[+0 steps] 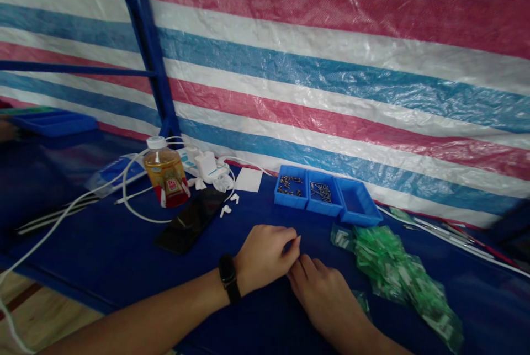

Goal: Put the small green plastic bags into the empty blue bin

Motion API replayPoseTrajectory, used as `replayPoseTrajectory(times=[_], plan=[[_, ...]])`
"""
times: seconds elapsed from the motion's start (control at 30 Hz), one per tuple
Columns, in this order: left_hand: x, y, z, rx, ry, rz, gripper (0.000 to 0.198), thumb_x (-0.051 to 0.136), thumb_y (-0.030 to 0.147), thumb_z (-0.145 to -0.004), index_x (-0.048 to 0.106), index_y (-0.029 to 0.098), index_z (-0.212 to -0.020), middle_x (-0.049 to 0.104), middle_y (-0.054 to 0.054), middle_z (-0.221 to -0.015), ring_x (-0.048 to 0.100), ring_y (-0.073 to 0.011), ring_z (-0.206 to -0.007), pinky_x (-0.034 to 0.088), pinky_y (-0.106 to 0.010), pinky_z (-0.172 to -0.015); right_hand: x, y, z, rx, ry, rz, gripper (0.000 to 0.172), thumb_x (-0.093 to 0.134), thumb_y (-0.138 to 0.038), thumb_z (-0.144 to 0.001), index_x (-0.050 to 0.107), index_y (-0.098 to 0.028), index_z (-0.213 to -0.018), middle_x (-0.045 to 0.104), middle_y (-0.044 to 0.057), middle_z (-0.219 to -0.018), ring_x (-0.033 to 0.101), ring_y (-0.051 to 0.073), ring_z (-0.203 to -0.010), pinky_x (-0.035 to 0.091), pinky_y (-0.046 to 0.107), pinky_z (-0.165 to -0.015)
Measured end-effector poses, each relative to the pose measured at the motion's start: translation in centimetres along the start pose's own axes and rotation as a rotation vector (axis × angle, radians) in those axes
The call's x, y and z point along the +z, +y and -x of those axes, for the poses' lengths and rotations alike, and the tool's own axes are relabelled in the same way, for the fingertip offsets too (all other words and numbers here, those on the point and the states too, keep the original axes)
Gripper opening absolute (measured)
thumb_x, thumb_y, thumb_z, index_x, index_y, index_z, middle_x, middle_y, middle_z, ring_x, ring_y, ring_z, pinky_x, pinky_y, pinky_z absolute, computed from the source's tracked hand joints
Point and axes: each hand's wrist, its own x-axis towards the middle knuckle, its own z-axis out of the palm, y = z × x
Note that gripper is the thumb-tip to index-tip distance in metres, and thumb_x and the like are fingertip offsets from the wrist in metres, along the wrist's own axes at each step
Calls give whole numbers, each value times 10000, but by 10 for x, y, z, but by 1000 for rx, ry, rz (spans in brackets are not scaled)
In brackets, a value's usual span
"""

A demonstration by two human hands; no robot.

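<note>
My left hand (265,253), with a black watch (228,277) at the wrist, is curled with thumb and forefinger brought together. My right hand (321,291) meets it from the right, fingers bent and pressed close over the blue table. Whatever the fingertips may hold is hidden. To the right of my hands lies a pile of small clear and green plastic bags (389,264). Beyond them stand three joined blue bins: the left bin (290,200) has small brass-coloured parts, the middle bin (325,208) has screws, and the right bin (358,200) shows a bare bottom.
Left of my hands are a black phone (191,221), white earbuds (226,211), a drink bottle (168,175) and white cables with a charger (206,165). A white paper square (248,179) lies behind. Thin tools (451,236) lie at the right, and another person's hand (7,128) shows far left.
</note>
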Motion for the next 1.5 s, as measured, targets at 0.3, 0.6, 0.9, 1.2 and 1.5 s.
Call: replayPoseTrajectory(times=[0.3, 0.6, 0.9, 1.2, 1.5], plan=[[4, 4, 2, 24, -65, -49, 368, 456, 285, -969, 434, 199, -612, 536, -13, -584, 485, -152, -559, 215, -316, -583, -2, 6, 0, -131, 73, -135, 128, 655, -110, -814, 630, -204, -897, 703, 11, -763, 636, 208, -569, 407, 319, -473], [0, 9, -1, -44, -84, -9, 390, 443, 297, -970, 391, 188, -599, 479, 12, -554, 450, -123, -535, 237, -288, -572, 3, 6, 2, -150, 162, -155, 72, 668, -171, -861, 623, -211, -824, 700, -8, -714, 624, 182, -570, 371, 312, -512], [3, 9, -2, -262, -100, 377, 399, 486, 423, -947, 616, 167, -670, 512, 10, -547, 462, -124, -529, 294, -250, -528, -10, 10, 0, -184, 354, -149, 204, 634, -221, -903, 592, -211, -703, 620, -16, -599, 574, 173, -509, 344, 333, -499], [0, 6, -3, -768, -417, 1691, 431, 440, 443, -954, 692, 100, -887, 704, -101, -817, 684, -202, -792, 541, -376, -838, -51, 36, -61, -227, 707, -94, 403, 413, -199, -1014, 562, -200, -640, 525, -4, -551, 464, 154, -500, 296, 336, -513], [-12, 6, -9, -937, -84, 1673, 326, 450, 265, -991, 692, 62, -911, 716, -111, -855, 699, -178, -787, 524, -335, -919, -38, 33, -112, -50, 370, -393, 437, 398, -369, -1050, 577, -184, -697, 614, 4, -636, 550, 126, -558, 290, 282, -552]])
